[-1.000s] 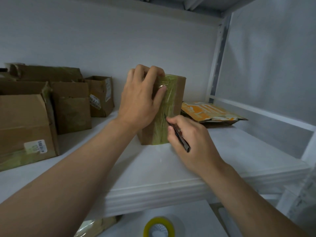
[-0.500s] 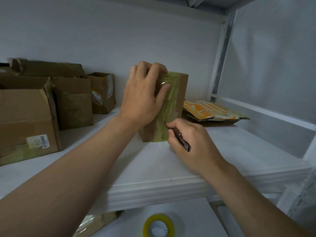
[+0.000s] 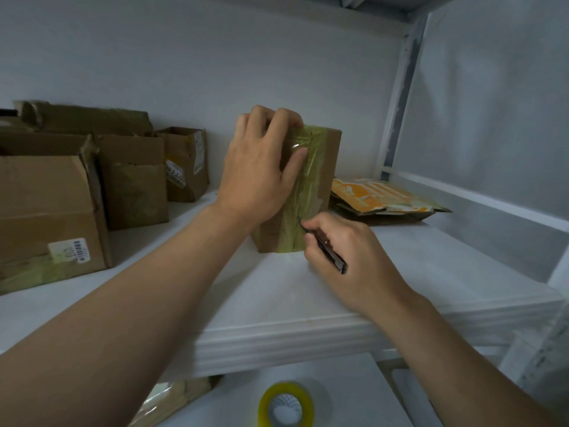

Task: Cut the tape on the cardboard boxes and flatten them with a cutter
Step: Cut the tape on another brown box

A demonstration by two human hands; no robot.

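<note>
Storage room, white shelf [image 3: 308, 291], stacked cardboard boxes [image 3: 52, 211], tape roll [image 3: 286, 405]

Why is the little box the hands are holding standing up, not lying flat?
Upright: the small box stands on end on the shelf.

On the shelf [image 3: 400, 272] we see a taped cardboard box [image 3: 326, 180] standing at centre, open boxes [image 3: 92, 186] to its left, flattened cardboard [image 3: 385, 198] to its right, and a tape roll [image 3: 286, 405] on the lower surface, nearer us.
</note>
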